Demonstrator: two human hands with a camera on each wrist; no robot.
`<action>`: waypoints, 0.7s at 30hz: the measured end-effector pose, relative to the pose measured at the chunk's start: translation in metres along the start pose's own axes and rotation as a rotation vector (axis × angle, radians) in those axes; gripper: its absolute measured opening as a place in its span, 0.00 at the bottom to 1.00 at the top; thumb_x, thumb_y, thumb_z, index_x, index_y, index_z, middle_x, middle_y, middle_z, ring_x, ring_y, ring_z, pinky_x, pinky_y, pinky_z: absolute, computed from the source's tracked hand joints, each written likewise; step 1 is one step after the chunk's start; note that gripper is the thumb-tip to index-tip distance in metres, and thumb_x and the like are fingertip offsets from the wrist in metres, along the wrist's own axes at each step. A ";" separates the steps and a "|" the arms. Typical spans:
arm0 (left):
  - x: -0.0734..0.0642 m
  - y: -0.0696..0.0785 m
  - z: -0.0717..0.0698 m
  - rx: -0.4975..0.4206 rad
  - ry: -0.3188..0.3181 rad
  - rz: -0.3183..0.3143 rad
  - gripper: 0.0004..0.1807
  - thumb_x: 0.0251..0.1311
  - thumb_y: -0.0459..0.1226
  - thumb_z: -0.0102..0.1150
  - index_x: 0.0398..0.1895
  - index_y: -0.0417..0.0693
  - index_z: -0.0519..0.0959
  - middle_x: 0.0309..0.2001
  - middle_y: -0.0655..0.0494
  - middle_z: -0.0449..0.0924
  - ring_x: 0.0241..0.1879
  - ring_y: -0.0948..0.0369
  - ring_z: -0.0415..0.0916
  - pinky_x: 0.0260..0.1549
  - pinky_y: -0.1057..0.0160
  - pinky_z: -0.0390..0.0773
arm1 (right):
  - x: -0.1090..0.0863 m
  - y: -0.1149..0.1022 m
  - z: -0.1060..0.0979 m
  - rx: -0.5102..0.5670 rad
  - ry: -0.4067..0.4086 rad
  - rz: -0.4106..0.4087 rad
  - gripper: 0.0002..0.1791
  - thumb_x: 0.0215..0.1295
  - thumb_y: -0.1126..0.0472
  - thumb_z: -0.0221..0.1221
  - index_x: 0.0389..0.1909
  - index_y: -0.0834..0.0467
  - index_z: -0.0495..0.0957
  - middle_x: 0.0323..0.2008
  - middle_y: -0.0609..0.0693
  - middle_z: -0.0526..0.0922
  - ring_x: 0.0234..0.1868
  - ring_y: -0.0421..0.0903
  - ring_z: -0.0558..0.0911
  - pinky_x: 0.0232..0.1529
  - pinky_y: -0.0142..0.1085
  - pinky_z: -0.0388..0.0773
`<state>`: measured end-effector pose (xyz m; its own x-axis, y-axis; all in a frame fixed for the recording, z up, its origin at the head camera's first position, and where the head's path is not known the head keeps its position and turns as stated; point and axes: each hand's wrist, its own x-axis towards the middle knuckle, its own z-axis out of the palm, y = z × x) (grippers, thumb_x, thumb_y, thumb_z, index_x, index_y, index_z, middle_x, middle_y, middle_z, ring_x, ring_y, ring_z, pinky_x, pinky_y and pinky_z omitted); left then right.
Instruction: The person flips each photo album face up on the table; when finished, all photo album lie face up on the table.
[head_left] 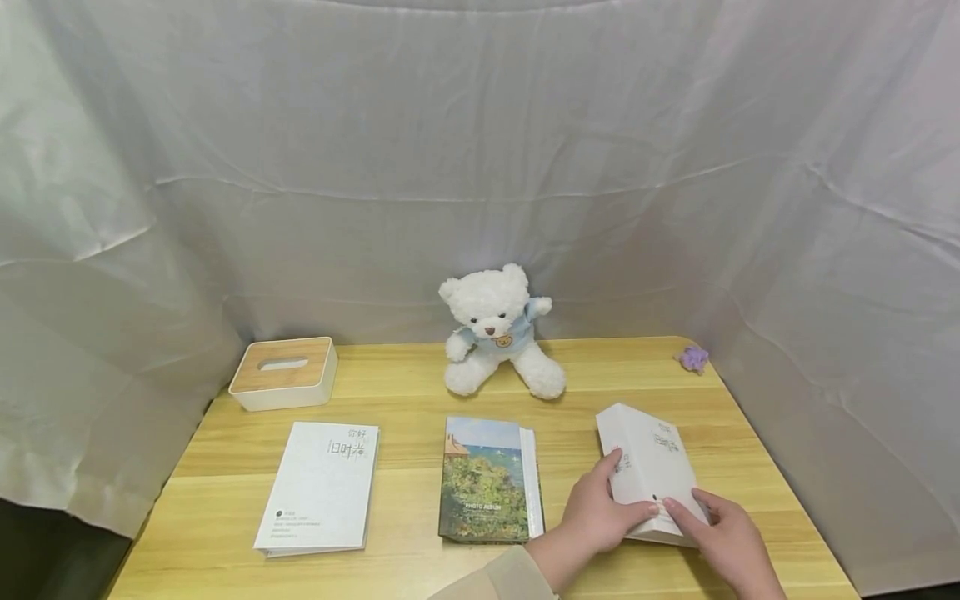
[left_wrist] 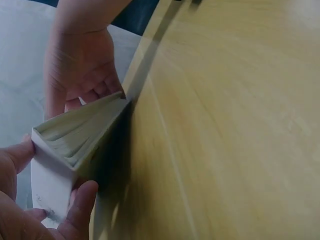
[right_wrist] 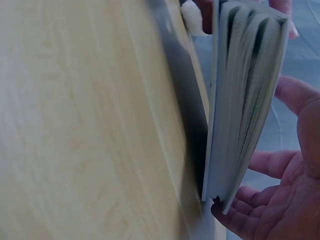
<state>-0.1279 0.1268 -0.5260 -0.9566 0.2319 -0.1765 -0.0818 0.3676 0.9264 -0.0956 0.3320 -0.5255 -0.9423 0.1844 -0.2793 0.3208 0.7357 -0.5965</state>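
At the right of the table, both hands hold a thick white album (head_left: 652,454) with dark lettering, tilted with its spine side to the left. My left hand (head_left: 600,507) grips the spine end, thumb across the front corner of the cover. In the left wrist view its thumb and fingers (left_wrist: 84,200) clasp either side of the white spine. My right hand (head_left: 723,533) holds the opposite corner, its thumb on the cover. Seen from the right wrist, the page edges (right_wrist: 245,95) fan slightly between the covers, and the right fingers (right_wrist: 242,215) curl at a lower corner.
A painted-cover photo album (head_left: 483,483) lies at table centre, left of the hands. Another white album (head_left: 318,487) lies farther left. Behind them are a tissue box (head_left: 285,375), a white teddy bear (head_left: 498,329) and a purple flower-like item (head_left: 693,359). Grey curtains enclose the table.
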 end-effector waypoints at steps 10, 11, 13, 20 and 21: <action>-0.002 -0.008 0.000 -0.066 -0.006 -0.023 0.42 0.55 0.40 0.81 0.75 0.48 0.74 0.35 0.59 0.84 0.33 0.70 0.78 0.32 0.69 0.80 | 0.003 0.005 0.003 -0.059 0.043 -0.006 0.60 0.69 0.27 0.61 0.68 0.83 0.65 0.68 0.84 0.64 0.71 0.81 0.62 0.68 0.72 0.63; -0.001 -0.008 0.001 -0.075 -0.005 -0.029 0.42 0.55 0.40 0.81 0.74 0.47 0.75 0.35 0.59 0.84 0.33 0.70 0.78 0.32 0.69 0.80 | 0.002 0.004 0.003 -0.061 0.046 -0.008 0.60 0.69 0.28 0.61 0.68 0.84 0.65 0.68 0.84 0.64 0.71 0.81 0.62 0.68 0.72 0.63; -0.001 -0.009 0.002 -0.082 -0.004 -0.032 0.41 0.56 0.39 0.81 0.74 0.46 0.75 0.36 0.59 0.85 0.33 0.70 0.79 0.31 0.69 0.81 | 0.002 0.002 0.003 -0.058 0.051 -0.011 0.59 0.69 0.28 0.62 0.68 0.83 0.65 0.68 0.84 0.65 0.71 0.81 0.62 0.69 0.71 0.62; 0.000 -0.007 0.003 -0.066 -0.009 -0.017 0.36 0.56 0.38 0.79 0.69 0.41 0.78 0.36 0.58 0.88 0.32 0.70 0.82 0.30 0.70 0.82 | 0.001 0.003 0.003 -0.053 0.047 -0.011 0.59 0.69 0.28 0.61 0.69 0.83 0.65 0.69 0.83 0.65 0.71 0.81 0.62 0.68 0.71 0.63; 0.000 -0.007 0.003 -0.063 -0.009 -0.015 0.36 0.56 0.38 0.79 0.69 0.41 0.79 0.36 0.58 0.88 0.32 0.71 0.82 0.30 0.71 0.82 | 0.001 0.003 0.004 -0.053 0.046 -0.010 0.60 0.69 0.28 0.61 0.69 0.83 0.65 0.69 0.83 0.65 0.71 0.81 0.62 0.68 0.71 0.63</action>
<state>-0.1262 0.1267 -0.5337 -0.9525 0.2351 -0.1937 -0.1143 0.3136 0.9427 -0.0954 0.3316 -0.5300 -0.9493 0.2060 -0.2376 0.3070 0.7710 -0.5579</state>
